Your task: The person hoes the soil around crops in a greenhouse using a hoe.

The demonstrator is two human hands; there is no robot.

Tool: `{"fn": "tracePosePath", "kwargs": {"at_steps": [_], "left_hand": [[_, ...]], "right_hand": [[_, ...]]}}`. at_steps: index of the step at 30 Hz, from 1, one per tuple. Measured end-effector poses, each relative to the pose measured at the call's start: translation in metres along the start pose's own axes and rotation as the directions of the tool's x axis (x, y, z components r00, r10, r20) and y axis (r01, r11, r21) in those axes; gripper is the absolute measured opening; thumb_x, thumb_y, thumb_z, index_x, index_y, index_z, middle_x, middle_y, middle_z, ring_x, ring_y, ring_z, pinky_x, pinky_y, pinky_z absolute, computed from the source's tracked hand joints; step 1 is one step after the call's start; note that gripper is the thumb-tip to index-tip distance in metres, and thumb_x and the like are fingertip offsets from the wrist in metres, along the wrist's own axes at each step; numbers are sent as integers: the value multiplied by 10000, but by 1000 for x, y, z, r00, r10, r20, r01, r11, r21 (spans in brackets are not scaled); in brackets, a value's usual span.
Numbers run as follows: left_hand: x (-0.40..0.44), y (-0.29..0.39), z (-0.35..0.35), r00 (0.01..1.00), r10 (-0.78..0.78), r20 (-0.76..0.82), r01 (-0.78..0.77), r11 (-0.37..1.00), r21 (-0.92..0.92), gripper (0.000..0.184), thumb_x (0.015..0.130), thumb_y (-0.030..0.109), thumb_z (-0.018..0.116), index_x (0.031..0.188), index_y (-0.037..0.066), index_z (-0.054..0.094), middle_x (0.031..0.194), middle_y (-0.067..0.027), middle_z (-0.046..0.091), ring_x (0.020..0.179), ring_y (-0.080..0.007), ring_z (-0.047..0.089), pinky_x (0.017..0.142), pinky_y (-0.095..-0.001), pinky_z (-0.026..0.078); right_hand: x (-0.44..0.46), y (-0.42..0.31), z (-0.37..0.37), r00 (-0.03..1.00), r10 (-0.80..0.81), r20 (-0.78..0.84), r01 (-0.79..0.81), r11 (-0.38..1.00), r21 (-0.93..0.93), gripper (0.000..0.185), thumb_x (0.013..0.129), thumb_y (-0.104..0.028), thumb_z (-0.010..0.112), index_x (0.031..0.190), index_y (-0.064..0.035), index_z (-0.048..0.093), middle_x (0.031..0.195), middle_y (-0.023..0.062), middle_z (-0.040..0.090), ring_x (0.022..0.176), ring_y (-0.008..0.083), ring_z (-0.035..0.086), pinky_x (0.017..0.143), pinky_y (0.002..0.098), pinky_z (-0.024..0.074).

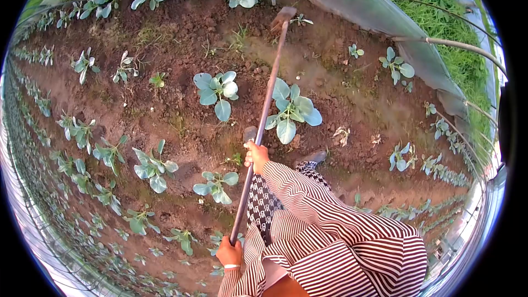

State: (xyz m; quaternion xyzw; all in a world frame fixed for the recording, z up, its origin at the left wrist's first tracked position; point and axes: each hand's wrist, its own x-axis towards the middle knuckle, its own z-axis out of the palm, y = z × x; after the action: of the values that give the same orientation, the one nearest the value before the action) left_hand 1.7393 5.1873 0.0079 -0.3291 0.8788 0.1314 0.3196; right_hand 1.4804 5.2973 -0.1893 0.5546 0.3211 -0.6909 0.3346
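A long-handled hoe (271, 80) slants across the middle of the view. Its soil-coloured blade (282, 17) is at the far end, down at the ground beside a small wilted plant (301, 20). My right hand (257, 157) is wrapped around the middle of the shaft. Lower down, near the butt end, my left hand (229, 252) grips the same handle, a pale band at its wrist. Just right of the shaft grows a broad-leaved, cabbage-like plant (294, 110); a similar plant (218, 92) stands to its left.
Rows of young plants (154, 166) cover the brown soil (181, 132) to the left and right. Plastic sheeting (352, 8) edges the bed at upper right, with a curved pole (462, 45) and tall grass (440, 22) beyond. My shoe (312, 157) is close to the right-hand plant.
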Motion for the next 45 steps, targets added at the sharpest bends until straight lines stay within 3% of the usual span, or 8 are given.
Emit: {"fn": "tracePosePath", "kwargs": {"at_steps": [6, 10, 16, 18, 22, 35, 42, 45], "left_hand": [[103, 28, 29, 981, 88, 174, -73, 993, -90, 328, 745, 365, 657, 794, 49, 582, 641, -183, 603, 620, -373, 604, 574, -461, 464], [168, 82, 3, 980, 114, 164, -72, 968, -240, 358, 730, 352, 690, 783, 8, 603, 615, -192, 591, 573, -347, 606, 544, -423, 460], [139, 71, -37, 984, 81, 156, -51, 980, -190, 301, 732, 300, 676, 782, 24, 568, 631, -198, 594, 608, -377, 601, 558, -443, 453], [114, 69, -53, 986, -12, 166, 29, 995, -100, 310, 745, 328, 669, 785, 43, 555, 653, -209, 603, 630, -411, 594, 571, -476, 457], [88, 42, -19, 1000, -1, 6, 1, 1000, -1, 304, 745, 320, 660, 745, 53, 516, 619, -203, 589, 602, -404, 589, 552, -486, 449], [210, 25, -16, 988, 118, -98, -121, 992, -27, 287, 757, 302, 669, 700, 55, 534, 608, -174, 580, 558, -370, 575, 506, -448, 433], [75, 19, 26, 993, 0, 119, 6, 999, -48, 339, 733, 334, 669, 728, 26, 526, 635, -203, 596, 584, -401, 583, 552, -470, 452], [63, 20, 17, 976, -72, 207, 126, 957, -263, 363, 719, 348, 683, 742, -3, 593, 652, -208, 607, 595, -377, 599, 574, -435, 462]], "right_hand": [[13, -83, 18, 964, -240, 118, 234, 970, 65, 188, 769, -136, 601, 692, -95, 434, 488, -27, 342, 346, 99, 347, 307, 286, 312], [34, -151, 60, 900, -435, -18, 434, 901, -19, 201, 767, -124, 596, 688, -80, 417, 494, -4, 380, 348, 111, 365, 302, 294, 319], [97, -96, 80, 923, -305, -234, 250, 939, -238, 141, 740, -76, 572, 697, 29, 489, 462, 101, 456, 327, 220, 453, 277, 360, 348], [78, -76, 65, 991, -134, 2, 134, 991, 8, 143, 748, -84, 583, 687, -42, 461, 449, 29, 366, 333, 148, 364, 314, 323, 321], [66, -54, 51, 996, -36, 83, 38, 999, -24, 117, 781, -124, 574, 770, -51, 484, 507, -35, 317, 374, 82, 316, 348, 273, 300], [89, -91, 96, 961, -277, -4, 275, 949, 153, 125, 778, -96, 563, 731, -37, 464, 480, -27, 355, 347, 97, 334, 321, 269, 313], [75, -31, 29, 1000, -12, 7, 12, 997, -74, 164, 729, -96, 591, 646, -55, 455, 441, 18, 368, 310, 134, 355, 287, 316, 317], [75, 10, 21, 983, -181, -34, 172, 968, -184, 214, 704, -98, 628, 634, -35, 436, 467, 48, 435, 318, 165, 439, 278, 323, 366]]}}
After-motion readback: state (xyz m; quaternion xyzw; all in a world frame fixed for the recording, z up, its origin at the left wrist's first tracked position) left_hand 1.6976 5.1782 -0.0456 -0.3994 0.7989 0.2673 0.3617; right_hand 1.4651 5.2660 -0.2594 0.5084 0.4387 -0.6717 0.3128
